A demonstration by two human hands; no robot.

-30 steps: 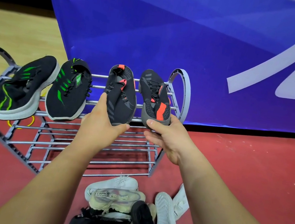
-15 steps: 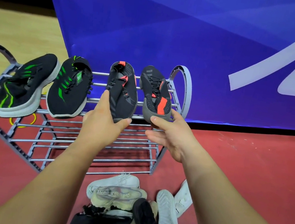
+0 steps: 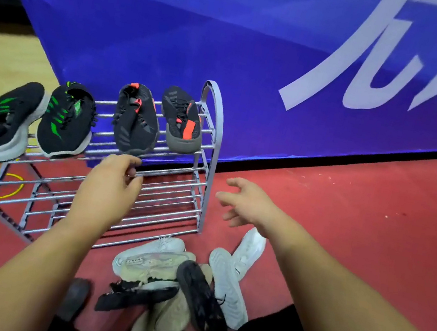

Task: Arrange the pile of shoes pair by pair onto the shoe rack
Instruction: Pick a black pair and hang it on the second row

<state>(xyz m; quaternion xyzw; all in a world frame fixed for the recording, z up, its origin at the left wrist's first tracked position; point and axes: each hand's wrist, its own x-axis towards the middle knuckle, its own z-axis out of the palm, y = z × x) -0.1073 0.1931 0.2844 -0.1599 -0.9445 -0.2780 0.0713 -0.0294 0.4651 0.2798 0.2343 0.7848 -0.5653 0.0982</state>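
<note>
**Two pairs racked, the heap still waiting**

On the top tier of the rack point(image 3: 210, 135), left of centre in the frame, four shoes lie toe-down across the bars: a green-striped pair point(image 3: 65, 122) at the left and a red-marked pair point(image 3: 158, 120) at the right, each shoe beside its mate. The lower tiers are bare. I'd call the job under halfway done.

The left hand point(image 3: 109, 187) hangs just below the red-marked pair, fingers loosely curled around nothing. The right hand point(image 3: 247, 207) hovers right of the rack with fingers spread, also empty.

The pile point(image 3: 178, 280) sits at lower centre on the red floor, just in front of the rack: white, beige and black shoes tangled and overlapping, so matching mates will take some sorting. A yellow cable point(image 3: 3, 184) loops under the rack at the left; a blue banner point(image 3: 233, 37) stands behind
</note>
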